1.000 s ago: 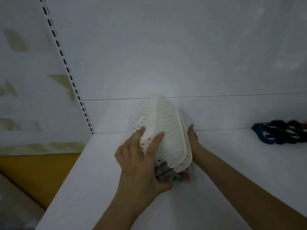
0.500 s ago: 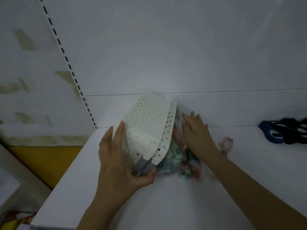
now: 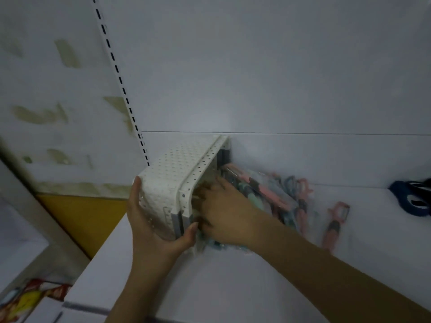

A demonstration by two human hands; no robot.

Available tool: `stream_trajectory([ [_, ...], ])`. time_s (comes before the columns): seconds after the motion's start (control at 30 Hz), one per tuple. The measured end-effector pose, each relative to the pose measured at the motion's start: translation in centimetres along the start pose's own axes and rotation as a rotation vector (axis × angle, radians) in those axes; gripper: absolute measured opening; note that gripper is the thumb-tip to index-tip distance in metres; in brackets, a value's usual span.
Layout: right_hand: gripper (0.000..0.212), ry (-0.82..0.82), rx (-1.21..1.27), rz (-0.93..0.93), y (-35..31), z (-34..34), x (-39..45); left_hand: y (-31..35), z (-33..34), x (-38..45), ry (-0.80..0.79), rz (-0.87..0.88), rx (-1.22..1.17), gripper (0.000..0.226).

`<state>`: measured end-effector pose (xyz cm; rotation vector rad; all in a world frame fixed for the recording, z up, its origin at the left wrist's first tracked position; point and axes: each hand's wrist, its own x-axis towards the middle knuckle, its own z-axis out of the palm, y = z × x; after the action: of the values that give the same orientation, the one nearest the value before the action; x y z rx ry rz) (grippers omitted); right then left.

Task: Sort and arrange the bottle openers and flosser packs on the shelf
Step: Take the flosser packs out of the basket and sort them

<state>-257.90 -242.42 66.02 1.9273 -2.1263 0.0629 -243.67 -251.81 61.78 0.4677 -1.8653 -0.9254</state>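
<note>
A white perforated basket (image 3: 177,178) lies tipped on its side at the shelf's left end, its mouth facing right. My left hand (image 3: 149,220) grips its near corner. A pile of pink, teal and grey packaged items (image 3: 277,199) has spilled out of it onto the white shelf (image 3: 233,280). My right hand (image 3: 226,213) reaches into the basket's mouth over the pile, fingers spread; whether it holds anything is hidden. One pink and grey item (image 3: 335,224) lies apart to the right.
Dark blue and black looped items (image 3: 412,199) lie at the far right by the back panel. A slotted upright (image 3: 121,82) runs up the left. A yellow surface (image 3: 86,213) and colourful packaging (image 3: 28,299) lie below the shelf's left edge.
The basket has gone from upturned over the items to lying on its side further left. The items have spilled out to the right. My right hand has moved into the basket's mouth.
</note>
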Motion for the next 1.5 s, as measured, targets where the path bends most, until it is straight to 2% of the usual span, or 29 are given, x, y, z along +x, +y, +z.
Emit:
stream_trajectory([
  [0.07, 0.054, -0.243, -0.091, 0.032, -0.5, 1.4, 1.1, -0.1, -0.1, 0.0, -0.011, -0.011, 0.010, 0.122],
  [0.13, 0.061, -0.351, -0.141, 0.109, -0.6, 2.1, 1.5, -0.4, -0.1, 0.0, -0.018, -0.021, 0.022, 0.126],
  [0.2, 0.065, -0.306, -0.073, 0.182, 0.1, 2.7, 0.7, -0.6, -0.3, -0.1, -0.009, -0.048, 0.004, 0.128],
  [0.3, 0.067, -0.140, -0.001, 0.208, 1.5, 3.3, -1.5, -1.1, -0.7, -0.3, 0.028, -0.084, -0.015, 0.125],
  [0.4, 0.069, -0.210, -0.001, 0.309, 3.0, 3.0, -3.4, -1.2, -1.1, -0.5, 0.107, -0.198, -0.069, 0.124],
  [0.5, 0.052, -0.311, -0.017, 0.410, 4.6, 2.1, -4.2, -0.2, -1.2, -0.2, 0.244, -0.446, -0.395, 0.118],
  [0.57, 0.058, -0.402, -0.131, 0.370, 5.0, 1.6, -4.0, 0.3, -1.1, 0.1, 0.312, -0.598, -0.509, 0.115],
  [0.63, 0.072, -0.374, -0.204, 0.337, 4.8, 1.4, -3.5, 0.5, -1.0, 0.2, 0.326, -0.674, -0.425, 0.108],
  [0.77, 0.067, -0.268, -0.093, 0.303, 3.5, 1.2, -2.0, 0.3, -1.4, -0.4, 0.298, -0.605, -0.144, 0.100],
  [0.9, 0.055, -0.179, 0.084, 0.242, 3.1, 1.5, -1.2, 0.6, -2.1, -0.5, 0.189, -0.615, -0.214, 0.068],
  [0.93, 0.052, -0.149, 0.133, 0.227, 3.0, 1.5, -1.1, 0.4, -2.3, -0.6, 0.197, -0.609, -0.178, 0.072],
  [1.0, 0.049, -0.080, 0.148, 0.206, 3.0, 1.3, -1.0, 0.7, -2.6, -0.8, 0.291, -0.574, -0.033, 0.097],
  [1.03, 0.047, -0.041, 0.140, 0.212, 3.2, 1.0, -1.1, 1.3, -2.7, -1.0, 0.364, -0.512, 0.063, 0.100],
  [1.07, 0.046, 0.001, 0.137, 0.234, 3.6, 0.7, -1.3, 2.2, -2.8, -1.2, 0.435, -0.374, 0.161, 0.092],
  [1.1, 0.046, 0.038, 0.132, 0.267, 4.1, 0.3, -1.6, 3.2, -2.8, -1.4, 0.478, -0.158, 0.246, 0.079],
  [1.13, 0.046, 0.063, 0.131, 0.310, 4.8, 0.0, -2.1, 4.6, -2.6, -1.5, 0.462, 0.074, 0.302, 0.061],
  [1.17, 0.047, 0.085, 0.135, 0.360, 5.5, -0.4, -2.7, 6.0, -1.9, -1.8, 0.391, 0.274, 0.291, 0.043],
  [1.2, 0.050, 0.115, 0.145, 0.418, 6.4, -0.7, -3.5, 6.9, -0.8, -2.0, 0.270, 0.402, 0.237, 0.028],
  [1.27, 0.052, 0.211, 0.172, 0.543, 8.2, -1.1, -5.3, 7.9, 2.1, -2.0, -0.057, 0.452, 0.103, 0.017],
  [1.33, 0.047, 0.282, 0.180, 0.679, 9.9, -1.3, -7.5, 7.9, 5.6, -1.4, -0.289, 0.267, 0.090, 0.022],
  [1.4, 0.048, 0.271, 0.196, 0.819, 11.2, -1.1, -9.4, 6.6, 9.2, -0.1, -0.369, -0.017, 0.180, 0.034],
  [1.5, 0.063, 0.067, 0.283, 0.964, 12.1, 0.5, -11.5, 3.9, 13.5, 2.3, -0.521, -0.429, 0.332, 0.063],
])
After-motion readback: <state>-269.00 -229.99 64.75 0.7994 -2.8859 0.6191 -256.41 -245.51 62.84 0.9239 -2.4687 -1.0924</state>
